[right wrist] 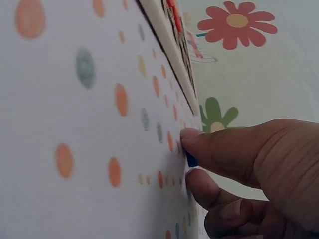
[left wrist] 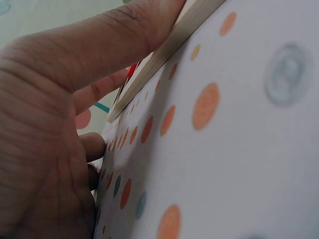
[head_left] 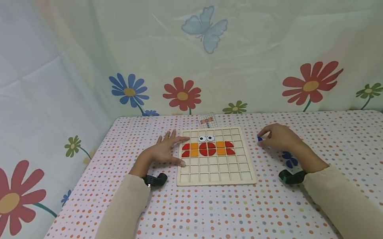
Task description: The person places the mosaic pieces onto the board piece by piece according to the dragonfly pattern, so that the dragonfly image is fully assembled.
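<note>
A wooden grid board (head_left: 216, 177) lies on the table with red quarter-circle pieces (head_left: 207, 149), orange square pieces (head_left: 194, 149) and two eye pieces (head_left: 206, 138) in its cells. My left hand (head_left: 164, 150) rests on the board's left edge, thumb and index finger spread over the rim. To the right of the board my right hand (head_left: 280, 137) pinches a small blue piece (right wrist: 191, 159) between thumb and finger, close to the tabletop. Most of that piece is hidden by the fingertips. More blue pieces (head_left: 289, 160) lie on the cloth below the right wrist.
Behind the board lies a small pattern card (head_left: 207, 120) with a printed grid. A dotted cloth (head_left: 204, 221) covers the table. A flower-printed curtain (head_left: 240, 49) hangs along the back and left sides. Each wrist carries a dark camera (head_left: 156, 179).
</note>
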The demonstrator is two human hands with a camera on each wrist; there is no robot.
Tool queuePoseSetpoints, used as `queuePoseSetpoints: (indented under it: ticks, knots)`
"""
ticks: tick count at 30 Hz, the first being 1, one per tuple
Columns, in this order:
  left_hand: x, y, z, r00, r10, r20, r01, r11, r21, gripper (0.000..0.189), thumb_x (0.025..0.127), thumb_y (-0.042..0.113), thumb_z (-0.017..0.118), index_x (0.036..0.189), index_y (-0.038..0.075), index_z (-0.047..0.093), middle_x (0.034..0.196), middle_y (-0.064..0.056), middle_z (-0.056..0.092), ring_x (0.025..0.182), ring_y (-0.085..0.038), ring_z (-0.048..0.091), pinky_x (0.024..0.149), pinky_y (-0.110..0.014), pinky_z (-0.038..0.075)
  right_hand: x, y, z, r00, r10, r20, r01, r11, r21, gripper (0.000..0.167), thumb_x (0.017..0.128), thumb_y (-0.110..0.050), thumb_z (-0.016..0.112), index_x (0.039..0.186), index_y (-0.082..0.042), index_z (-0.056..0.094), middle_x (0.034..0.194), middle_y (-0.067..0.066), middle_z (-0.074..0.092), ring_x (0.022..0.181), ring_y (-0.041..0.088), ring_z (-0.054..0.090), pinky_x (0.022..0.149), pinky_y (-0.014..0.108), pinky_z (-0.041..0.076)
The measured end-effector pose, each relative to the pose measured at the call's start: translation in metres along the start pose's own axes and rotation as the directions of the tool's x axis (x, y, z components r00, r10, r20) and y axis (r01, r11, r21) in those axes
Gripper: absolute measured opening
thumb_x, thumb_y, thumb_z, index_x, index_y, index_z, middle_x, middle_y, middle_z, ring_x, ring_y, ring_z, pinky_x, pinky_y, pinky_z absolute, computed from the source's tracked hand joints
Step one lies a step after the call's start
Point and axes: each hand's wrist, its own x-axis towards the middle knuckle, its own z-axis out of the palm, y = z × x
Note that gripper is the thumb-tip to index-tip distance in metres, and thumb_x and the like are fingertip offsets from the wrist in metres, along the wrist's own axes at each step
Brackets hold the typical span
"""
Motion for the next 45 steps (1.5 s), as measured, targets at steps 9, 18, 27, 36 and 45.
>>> queuePoseSetpoints:
  ticks: [9, 18, 27, 36, 45]
  knots:
    - [0.003, 0.001, 0.000, 1.000, 0.002, -0.001, -0.002, 1.000, 0.000, 0.099, 0.071, 0.057, 0.081, 0.154, 0.039, 0.030, 0.167, -0.011, -0.007, 0.153, -0.030, -0.015, 0.122, -0.057, -0.012, -0.002, 0.000, 0.002, 1.000, -0.014, -0.017, 0.014, 1.000, -0.008, 0.038, 0.088, -0.028, 0.071, 0.114, -0.001, 0.070, 0.093, 0.016, 0.066, 0.071, 0.020, 0.056, 0.055, 0.028, 0.043]
    - [0.003, 0.001, 0.001, 1.000, 0.004, -0.002, -0.004, 1.000, -0.005, 0.100, 0.071, 0.058, 0.081, 0.154, 0.040, 0.029, 0.167, -0.010, -0.007, 0.153, -0.029, -0.016, 0.122, -0.057, -0.012, -0.003, -0.002, 0.002, 0.999, -0.022, -0.040, 0.022, 1.000, -0.015, 0.036, 0.086, -0.030, 0.073, 0.104, 0.001, 0.072, 0.090, 0.013, 0.070, 0.074, 0.020, 0.059, 0.061, 0.031, 0.046]
    - [0.001, 0.002, -0.001, 1.000, 0.000, 0.000, 0.000, 1.000, -0.011, 0.100, 0.071, 0.057, 0.081, 0.154, 0.039, 0.029, 0.167, -0.010, -0.007, 0.153, -0.029, -0.017, 0.121, -0.057, -0.012, -0.014, -0.034, -0.002, 0.996, -0.087, -0.031, 0.088, 0.995, 0.043, 0.032, 0.086, -0.027, 0.075, 0.104, -0.001, 0.072, 0.093, 0.012, 0.071, 0.078, 0.020, 0.060, 0.064, 0.029, 0.047]
    - [0.001, 0.003, 0.002, 1.000, 0.003, -0.001, -0.003, 1.000, -0.003, 0.099, 0.072, 0.056, 0.081, 0.154, 0.038, 0.029, 0.167, -0.011, -0.007, 0.153, -0.030, -0.016, 0.121, -0.057, -0.011, -0.031, -0.081, 0.013, 0.980, -0.200, -0.017, 0.201, 0.977, 0.073, 0.029, 0.087, -0.026, 0.074, 0.107, -0.005, 0.072, 0.087, 0.004, 0.067, 0.069, 0.015, 0.052, 0.057, 0.026, 0.040]
    - [-0.001, 0.003, 0.001, 1.000, -0.011, -0.005, 0.011, 1.000, 0.007, 0.098, 0.073, 0.057, 0.079, 0.154, 0.038, 0.029, 0.167, -0.011, -0.006, 0.153, -0.030, -0.016, 0.121, -0.058, -0.011, -0.032, -0.122, 0.047, 0.942, -0.334, -0.025, 0.335, 0.938, 0.091, 0.023, 0.084, -0.027, 0.079, 0.096, -0.007, 0.075, 0.074, -0.003, 0.065, 0.064, 0.010, 0.052, 0.060, 0.025, 0.043]
